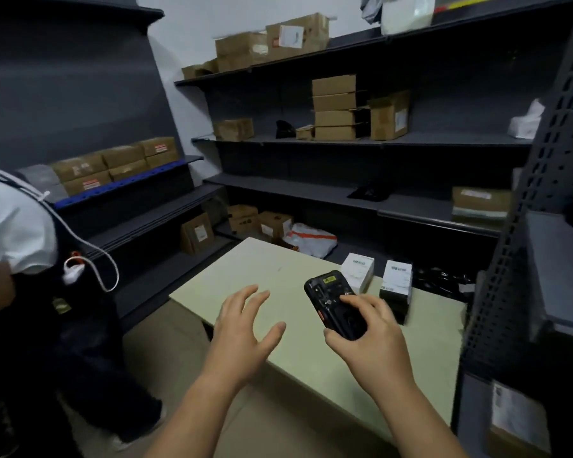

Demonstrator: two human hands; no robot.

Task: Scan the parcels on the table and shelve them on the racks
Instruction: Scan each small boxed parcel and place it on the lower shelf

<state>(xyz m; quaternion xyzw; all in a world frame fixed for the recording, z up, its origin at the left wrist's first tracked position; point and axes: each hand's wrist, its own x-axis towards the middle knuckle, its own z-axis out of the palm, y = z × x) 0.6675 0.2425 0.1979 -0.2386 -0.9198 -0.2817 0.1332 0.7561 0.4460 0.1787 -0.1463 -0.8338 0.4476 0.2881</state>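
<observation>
My right hand (368,335) grips a black handheld scanner (332,300) over the pale green table (245,282), its back side facing up. My left hand (245,328) hovers above the table to the scanner's left, fingers spread and holding nothing. Two small white boxes stand on the table's far right side: one (358,271) just beyond the scanner, the other (397,280) to its right on a dark box. Dark grey racks (344,196) line the walls behind.
Cardboard parcels sit on the rack shelves, such as a stack (334,107) on the back rack and boxes (113,165) on the left rack. A person in a white shirt (17,246) stands at the left. A perforated rack post (526,206) rises at the right.
</observation>
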